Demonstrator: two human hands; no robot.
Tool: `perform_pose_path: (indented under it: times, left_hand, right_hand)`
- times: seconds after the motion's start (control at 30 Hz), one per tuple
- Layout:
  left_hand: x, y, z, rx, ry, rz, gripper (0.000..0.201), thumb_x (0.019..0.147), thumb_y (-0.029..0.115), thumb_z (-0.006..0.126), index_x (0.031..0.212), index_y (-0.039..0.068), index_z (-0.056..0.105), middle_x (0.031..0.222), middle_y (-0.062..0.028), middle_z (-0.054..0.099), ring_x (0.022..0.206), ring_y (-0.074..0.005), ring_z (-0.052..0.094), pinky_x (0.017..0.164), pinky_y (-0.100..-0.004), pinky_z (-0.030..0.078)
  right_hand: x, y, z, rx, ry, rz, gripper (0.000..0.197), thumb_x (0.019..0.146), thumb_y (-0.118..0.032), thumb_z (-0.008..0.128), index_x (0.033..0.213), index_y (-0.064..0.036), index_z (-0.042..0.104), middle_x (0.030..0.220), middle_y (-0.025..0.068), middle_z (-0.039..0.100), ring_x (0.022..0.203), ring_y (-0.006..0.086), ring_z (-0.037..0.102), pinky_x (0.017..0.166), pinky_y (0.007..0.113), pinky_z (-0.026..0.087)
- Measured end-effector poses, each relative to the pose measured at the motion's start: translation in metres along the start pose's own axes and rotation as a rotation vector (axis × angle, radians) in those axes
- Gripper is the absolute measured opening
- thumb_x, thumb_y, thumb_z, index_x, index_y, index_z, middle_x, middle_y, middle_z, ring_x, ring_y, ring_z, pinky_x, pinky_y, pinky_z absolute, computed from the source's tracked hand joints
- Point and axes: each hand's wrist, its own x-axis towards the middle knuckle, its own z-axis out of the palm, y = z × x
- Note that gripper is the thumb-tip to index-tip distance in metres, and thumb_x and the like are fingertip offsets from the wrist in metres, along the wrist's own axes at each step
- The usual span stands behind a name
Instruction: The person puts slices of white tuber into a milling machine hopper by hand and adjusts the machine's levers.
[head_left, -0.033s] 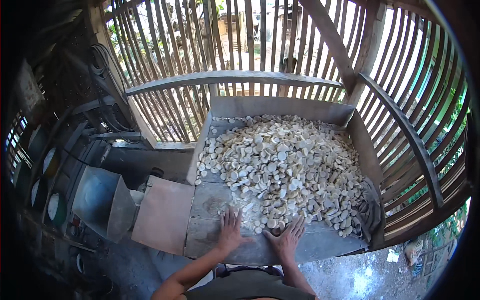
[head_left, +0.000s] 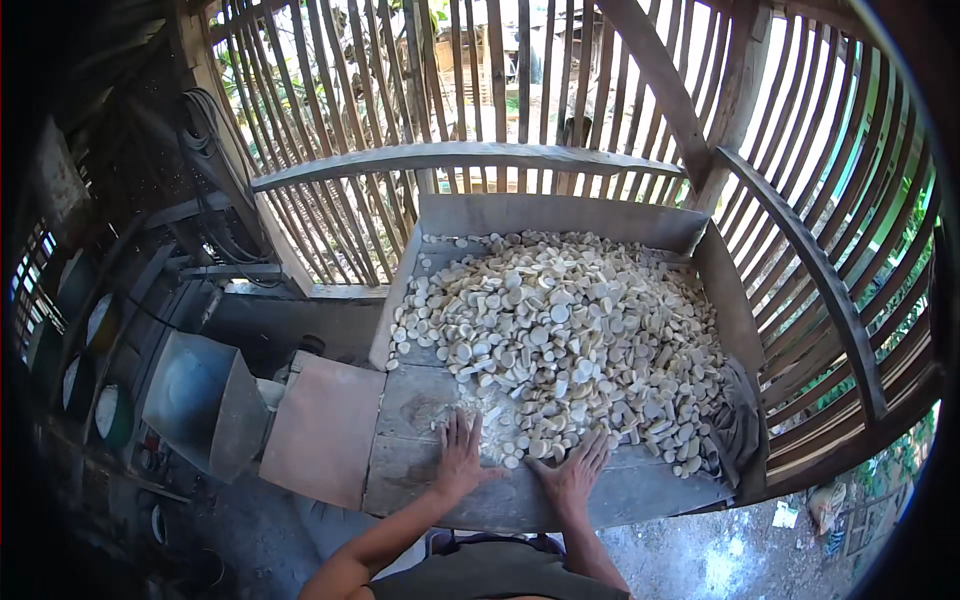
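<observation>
Both hands flat on the grey, weathered wooden bench (head_left: pixel 430 480), palms down at the near edge of the heap of small, round, off-white discs (head_left: pixel 570 340). Left hand (head_left: pixel 460 455) with fingers spread and released, grasping nothing, fingertips just touching the loose discs at the heap's near left fringe. Right hand (head_left: pixel 575 470) likewise spread and unclenched, fingertips among the scattered discs at the heap's near middle, holding none of them. Heap piled across most of the shallow bench, thickest toward the centre and far side, thinning to single pieces toward the hands. Low grey board walls (head_left: pixel 545 212) behind and on both sides of the heap. Crumpled grey cloth (head_left: pixel 738 420) at the heap's right edge, against the side wall. Flat brownish board (head_left: pixel 322 430) sloping down just left of the bench, and left of that a grey metal hopper (head_left: pixel 195 400). Curved wall of upright bamboo slats (head_left: pixel 480 80) beyond the heap, with a horizontal wooden rail (head_left: pixel 465 158) across it, daylight and greenery showing between the slats.
</observation>
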Motion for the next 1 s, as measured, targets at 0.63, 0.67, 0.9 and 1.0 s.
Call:
perform_pose_path:
  times: [0.63, 0.67, 0.9, 1.0]
  left_hand:
    - [0.122, 0.089, 0.054, -0.547, 0.442, -0.268, 0.102, 0.077, 0.058, 0.071, 0.152, 0.008, 0.024, 0.147, -0.03, 0.032, 0.139, -0.0443, 0.028, 0.114, -0.0512, 0.024]
    - [0.131, 0.087, 0.055, -0.547, 0.564, -0.241, 0.083, 0.083, 0.049, 0.068, 0.149, 0.011, 0.033, 0.149, -0.0289, 0.029, 0.139, -0.0438, 0.029, 0.114, -0.0487, 0.026]
    - [0.13, 0.086, 0.047, -0.6, 0.515, -0.157, 0.039, 0.094, 0.031, 0.056, 0.124, 0.007, 0.063, 0.137, -0.019, 0.048, 0.131, -0.0364, 0.04, 0.11, -0.0436, 0.032]
    - [0.13, 0.092, 0.046, -0.821, 0.578, -0.155, 0.036, 0.096, 0.028, 0.053, 0.121, 0.003, 0.063, 0.126, -0.0167, 0.057, 0.122, -0.031, 0.049, 0.105, -0.0412, 0.036]
  right_hand:
    - [0.097, 0.022, 0.033, 0.298, 0.183, -0.232, 0.115, 0.064, -0.05, 0.081, 0.15, -0.004, 0.019, 0.142, 0.0374, 0.032, 0.128, 0.0525, 0.036, 0.105, 0.056, 0.033]
    - [0.098, 0.018, 0.033, 0.311, 0.18, -0.227, 0.116, 0.063, -0.05, 0.082, 0.15, -0.0045, 0.019, 0.142, 0.0373, 0.032, 0.128, 0.053, 0.036, 0.105, 0.056, 0.033]
    - [0.107, 0.004, 0.031, 0.569, 0.168, -0.204, 0.103, 0.065, -0.047, 0.083, 0.146, -0.0086, 0.033, 0.138, 0.0324, 0.041, 0.126, 0.0477, 0.044, 0.099, 0.051, 0.042]
    - [0.113, -0.007, 0.026, 0.665, 0.111, -0.185, 0.093, 0.071, -0.041, 0.081, 0.145, -0.0102, 0.035, 0.138, 0.0275, 0.044, 0.127, 0.0433, 0.045, 0.103, 0.048, 0.04]
